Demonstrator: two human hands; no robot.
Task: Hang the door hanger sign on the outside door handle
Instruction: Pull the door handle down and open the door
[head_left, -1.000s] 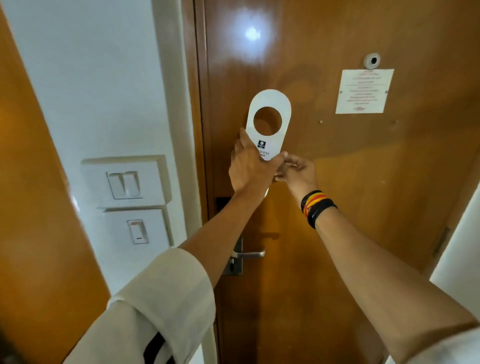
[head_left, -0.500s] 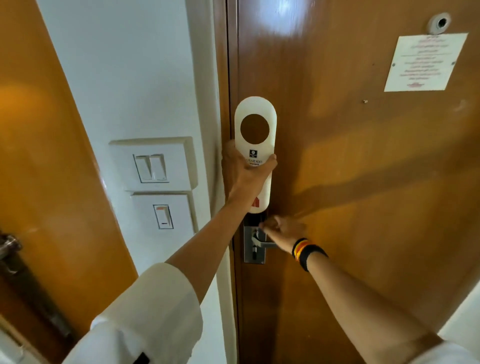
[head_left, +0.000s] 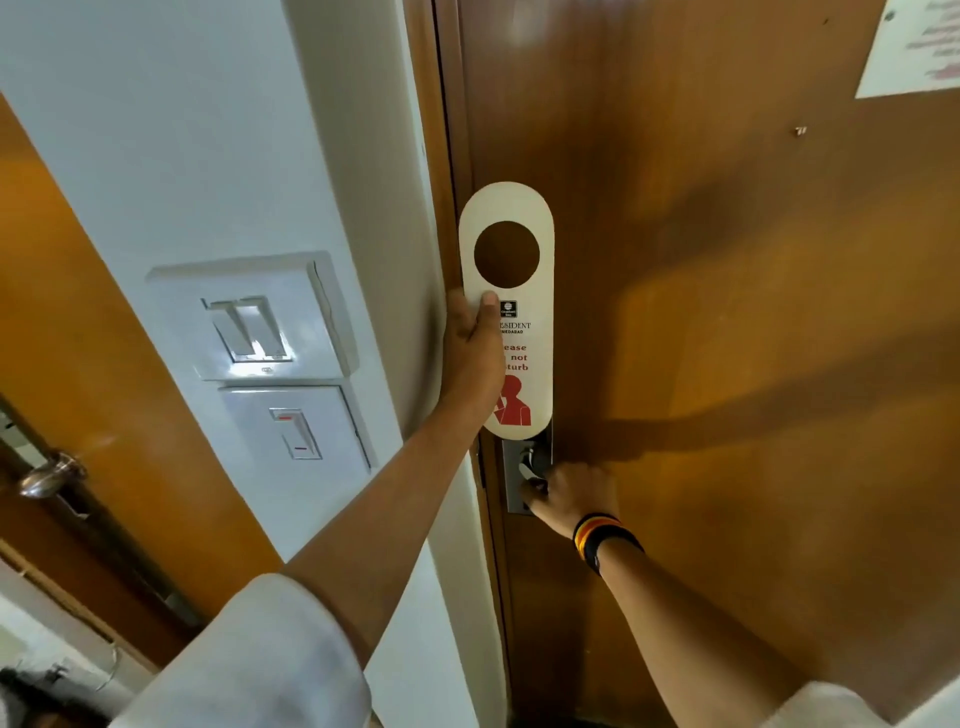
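A white door hanger sign (head_left: 530, 218) with a round hole and red "do not disturb" print stands upright against the wooden door (head_left: 727, 338). My left hand (head_left: 470, 358) grips its left edge, thumb on the front below the hole. Just under the sign sits the metal door handle (head_left: 525, 467) on its lock plate. My right hand (head_left: 569, 496), with striped wristbands, is closed around that handle and hides most of the lever. The door stands closed in its frame.
White wall to the left carries two switch panels (head_left: 260, 332). Farther left, another wooden door with a round metal knob (head_left: 49, 475) stands at an angle. A paper notice (head_left: 914, 47) is stuck on the door at the top right.
The view has drawn closer to the door. My left hand has shifted down the sign's left edge, uncovering the red print. My right hand went from touching the handle to closing around it.
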